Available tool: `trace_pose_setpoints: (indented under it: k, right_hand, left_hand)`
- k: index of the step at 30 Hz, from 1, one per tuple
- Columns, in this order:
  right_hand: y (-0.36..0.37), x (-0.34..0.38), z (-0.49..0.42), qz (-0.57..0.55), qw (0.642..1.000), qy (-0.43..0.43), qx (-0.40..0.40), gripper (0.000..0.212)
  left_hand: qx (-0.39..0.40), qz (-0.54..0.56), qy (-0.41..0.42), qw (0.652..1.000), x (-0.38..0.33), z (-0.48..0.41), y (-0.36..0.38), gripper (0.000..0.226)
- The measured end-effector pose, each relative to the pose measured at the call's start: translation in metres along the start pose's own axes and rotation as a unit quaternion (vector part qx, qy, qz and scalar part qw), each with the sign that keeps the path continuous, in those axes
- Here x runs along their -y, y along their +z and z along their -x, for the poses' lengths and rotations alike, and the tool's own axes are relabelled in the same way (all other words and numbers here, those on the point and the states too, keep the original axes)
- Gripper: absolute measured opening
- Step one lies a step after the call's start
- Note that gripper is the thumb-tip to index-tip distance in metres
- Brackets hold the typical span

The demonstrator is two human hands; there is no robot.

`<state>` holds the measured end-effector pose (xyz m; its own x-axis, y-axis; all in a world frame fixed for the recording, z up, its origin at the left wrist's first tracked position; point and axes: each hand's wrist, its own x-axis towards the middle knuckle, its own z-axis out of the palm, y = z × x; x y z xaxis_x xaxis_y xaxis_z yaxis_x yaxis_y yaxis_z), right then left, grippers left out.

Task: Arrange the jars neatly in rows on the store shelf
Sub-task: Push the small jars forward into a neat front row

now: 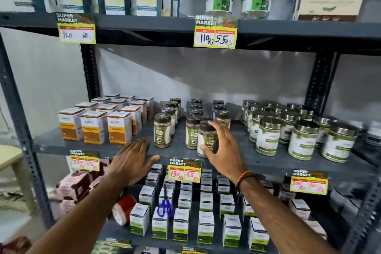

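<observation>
On the middle shelf [61, 142], orange-and-white boxes [93, 127] stand in rows at the far left. The left hand [132, 161] lies flat on the shelf's front edge just right of them, its grip released, fingers spread and holding nothing. Next come the dark-lidded jars [162, 130] in three files running back toward the wall (the front ones show green labels). The right hand [223, 148] has its grip curled around the frontmost jar [206, 139] of the third file, thumb low on the label and fingers up by the lid; the jar stands upright near the shelf's front edge. Farther right, steel-lidded jars [268, 138] cluster less evenly. A price tag [184, 171] hangs below the hands.
</observation>
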<state>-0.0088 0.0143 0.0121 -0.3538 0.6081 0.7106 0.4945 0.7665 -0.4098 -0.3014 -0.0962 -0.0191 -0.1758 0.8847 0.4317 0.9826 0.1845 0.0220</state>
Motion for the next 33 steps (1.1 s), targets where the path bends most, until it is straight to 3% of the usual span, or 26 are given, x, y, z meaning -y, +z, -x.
trace_pose_setpoints:
  k: [12,17,19,21,23,33]
  right_hand:
    - [-0.017,-0.036,-0.010,0.031,0.996,0.072,-0.044,0.086]
    - [-0.015,-0.042,-0.005,0.011,0.987,0.158,-0.035,0.120]
    - [-0.014,-0.046,-0.003,0.044,0.982,0.182,-0.004,0.108]
    - [-0.012,-0.048,-0.004,0.084,0.979,0.186,0.029,0.075]
    - [-0.013,-0.047,-0.006,0.090,0.977,0.188,0.046,0.055]
    - [-0.014,-0.038,-0.014,0.081,0.968,0.230,0.056,0.054]
  left_hand:
    - [0.003,-0.017,-0.004,1.000,0.000,0.000,0.005,0.103]
    - [0.002,-0.021,-0.003,1.000,-0.001,0.001,0.004,0.102]
    - [0.002,-0.021,-0.003,1.000,-0.001,0.001,0.003,0.101]
    - [0.002,-0.021,-0.001,1.000,-0.001,0.001,0.003,0.101]
    - [0.001,-0.019,0.001,1.000,0.000,0.001,0.003,0.102]
    - [0.004,-0.017,0.002,1.000,0.003,0.001,0.004,0.100]
